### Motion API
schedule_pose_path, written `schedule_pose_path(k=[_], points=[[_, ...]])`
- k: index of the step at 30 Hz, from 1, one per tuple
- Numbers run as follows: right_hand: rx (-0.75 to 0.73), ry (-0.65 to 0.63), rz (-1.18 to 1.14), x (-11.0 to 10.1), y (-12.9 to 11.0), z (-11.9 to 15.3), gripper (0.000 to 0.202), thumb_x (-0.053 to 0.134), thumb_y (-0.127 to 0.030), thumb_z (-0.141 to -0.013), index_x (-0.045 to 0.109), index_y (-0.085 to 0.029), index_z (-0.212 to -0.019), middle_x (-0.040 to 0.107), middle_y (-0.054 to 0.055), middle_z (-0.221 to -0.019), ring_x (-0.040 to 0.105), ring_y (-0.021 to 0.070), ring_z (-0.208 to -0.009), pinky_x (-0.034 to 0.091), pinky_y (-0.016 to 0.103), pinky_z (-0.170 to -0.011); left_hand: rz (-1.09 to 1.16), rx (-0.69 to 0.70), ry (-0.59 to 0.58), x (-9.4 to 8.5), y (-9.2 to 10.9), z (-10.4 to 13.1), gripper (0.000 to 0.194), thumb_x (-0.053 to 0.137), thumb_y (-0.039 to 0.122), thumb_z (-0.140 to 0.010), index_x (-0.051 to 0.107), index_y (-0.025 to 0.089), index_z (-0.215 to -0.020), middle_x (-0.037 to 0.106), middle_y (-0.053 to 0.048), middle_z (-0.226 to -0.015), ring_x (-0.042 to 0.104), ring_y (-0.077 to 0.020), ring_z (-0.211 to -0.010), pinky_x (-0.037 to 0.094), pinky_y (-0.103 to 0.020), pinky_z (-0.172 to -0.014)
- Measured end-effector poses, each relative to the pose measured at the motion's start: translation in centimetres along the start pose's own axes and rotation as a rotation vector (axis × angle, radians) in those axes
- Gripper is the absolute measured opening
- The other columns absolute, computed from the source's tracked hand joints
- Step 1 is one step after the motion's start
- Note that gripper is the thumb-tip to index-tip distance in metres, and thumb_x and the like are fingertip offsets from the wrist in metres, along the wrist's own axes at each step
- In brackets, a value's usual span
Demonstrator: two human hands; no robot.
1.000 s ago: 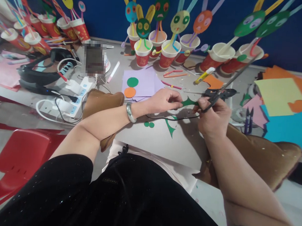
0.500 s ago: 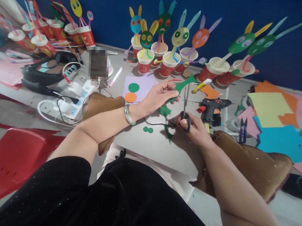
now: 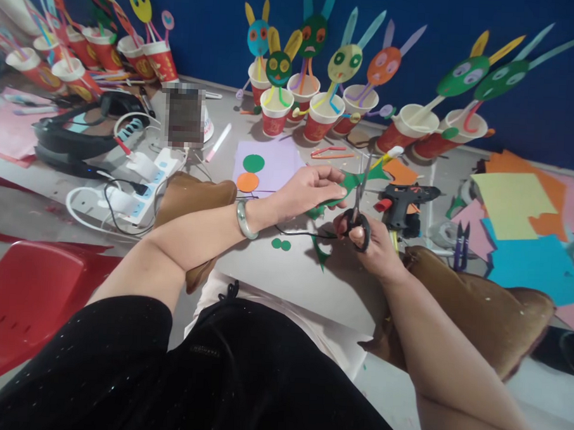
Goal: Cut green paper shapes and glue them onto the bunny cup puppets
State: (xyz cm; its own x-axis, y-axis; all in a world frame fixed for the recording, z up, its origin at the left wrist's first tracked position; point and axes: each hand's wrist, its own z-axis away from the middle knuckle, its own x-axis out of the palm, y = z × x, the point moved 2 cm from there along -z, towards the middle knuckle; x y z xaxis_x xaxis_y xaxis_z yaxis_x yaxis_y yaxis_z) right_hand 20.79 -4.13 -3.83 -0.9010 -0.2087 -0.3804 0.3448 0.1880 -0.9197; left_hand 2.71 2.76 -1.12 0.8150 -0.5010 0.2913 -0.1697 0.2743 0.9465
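My left hand (image 3: 314, 194) pinches a piece of green paper (image 3: 352, 182) between thumb and fingers, with its cut end sticking out to the right. In my right hand (image 3: 374, 244) is a pair of black-handled scissors (image 3: 362, 228), blades pointing up and lying across the green paper. Whether the blades are parted is hard to make out. Two small green circles (image 3: 280, 244) and a green scrap (image 3: 321, 256) lie on the table below my hands. Left of them, a green circle (image 3: 254, 163) and an orange circle (image 3: 247, 182) rest on a lilac sheet (image 3: 271, 152).
Paper cups with rabbit-faced figures (image 3: 322, 118) line the back. To the right are a hot glue gun (image 3: 406, 204), snips (image 3: 461, 247) and coloured paper (image 3: 534, 267). A power strip (image 3: 150, 193) with cables lies left. Brown cushions (image 3: 473, 312) sit under both forearms.
My left hand has shifted slightly right and down, turning the green paper flatter and bringing it across the scissor blades. The scissors have tilted slightly to the right.
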Motion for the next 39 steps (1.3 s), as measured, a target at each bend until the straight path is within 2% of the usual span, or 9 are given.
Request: schedule_pose_path(k=[5,13,20,34,39], points=[[0.002,-0.011,-0.022,0.0,0.1,0.0,0.075,0.058,-0.097,-0.081,0.059,-0.022,-0.075,0.054,0.002,-0.069,0.050,0.0174,-0.065,0.040,0.032,-0.061,-0.010,0.000,-0.014,0.0,-0.1,0.0,0.009,0.068,0.008,-0.095,0.061,0.014,-0.095,0.070,0.004,-0.070,0.066,-0.0059,-0.063,0.051,-0.021,-0.068],[0.019,-0.013,-0.025,-0.1,0.0,0.0,0.075,0.059,-0.097,-0.080,0.058,-0.023,-0.073,0.054,0.002,-0.068,0.048,0.0171,-0.064,0.038,0.033,-0.059,-0.041,0.031,-0.040,-0.3,-0.4,-0.1,0.015,0.076,0.020,-0.092,0.062,0.015,-0.094,0.071,0.003,-0.070,0.066,-0.0057,-0.065,0.050,-0.020,-0.066],[0.025,-0.018,-0.031,0.1,-0.2,0.1,0.076,0.059,-0.098,-0.079,0.059,-0.022,-0.075,0.055,0.002,-0.069,0.048,0.0158,-0.063,0.038,0.032,-0.059,-0.016,0.016,-0.021,0.0,-0.1,0.0,0.012,0.072,0.012,-0.093,0.061,0.014,-0.091,0.068,0.005,-0.067,0.063,-0.0040,-0.061,0.048,-0.019,-0.064],[0.057,-0.022,-0.055,0.0,-0.2,0.1,0.076,0.064,-0.098,-0.075,0.057,-0.022,-0.071,0.054,0.001,-0.067,0.046,0.0173,-0.064,0.036,0.033,-0.060,-0.027,-0.005,-0.008,-0.1,0.5,0.3,0.009,0.068,0.009,-0.093,0.062,0.015,-0.090,0.066,0.005,-0.068,0.064,-0.0048,-0.061,0.049,-0.020,-0.065],[0.036,-0.020,-0.059,0.0,-0.1,0.1,0.074,0.064,-0.096,-0.077,0.056,-0.023,-0.070,0.054,0.002,-0.068,0.047,0.0179,-0.064,0.038,0.034,-0.060,-0.004,-0.015,-0.018,0.0,0.9,0.4,0.011,0.068,0.008,-0.091,0.061,0.015,-0.088,0.061,0.007,-0.065,0.063,-0.0040,-0.060,0.049,-0.019,-0.066]])
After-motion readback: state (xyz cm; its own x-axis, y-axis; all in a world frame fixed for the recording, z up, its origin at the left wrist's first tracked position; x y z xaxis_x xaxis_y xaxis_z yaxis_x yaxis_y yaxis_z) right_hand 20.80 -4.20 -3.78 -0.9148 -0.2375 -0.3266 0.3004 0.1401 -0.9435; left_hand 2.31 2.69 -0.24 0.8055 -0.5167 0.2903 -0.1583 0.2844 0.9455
